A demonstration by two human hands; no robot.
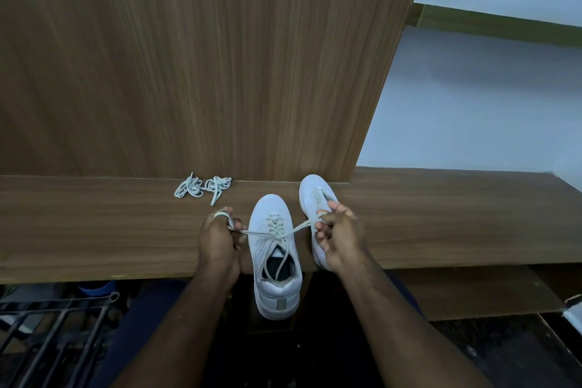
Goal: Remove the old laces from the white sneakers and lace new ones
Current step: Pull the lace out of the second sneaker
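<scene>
1. Head view: the near sneaker [274, 249] sits on the wooden table [94, 230], its heel hanging over the front edge toward the person. A lace [273, 231] runs through its eyelets and the two ends cross above the tongue.
2. The left hand [220, 238] has its fingers curled round one lace end, with a turn of lace over a finger. The right hand [338, 238] pinches the other end in curled fingers. Both ends are drawn out taut to the sides.
3. Judged from this, the step in hand is tightening or tying the lace on this shoe; whether it is the old lace or the new one cannot be told.
4. The next move likely calls for even tension on both ends while a knot or bow is formed, without dragging the shoe off the edge.
5. A loose bundle of laces [203, 187] lies on the table, well to the left of the shoes, against the back panel.
6. The second sneaker [315, 195] stands just right of the first; the right hand covers its rear half, so its lacing is hard to make out.
</scene>
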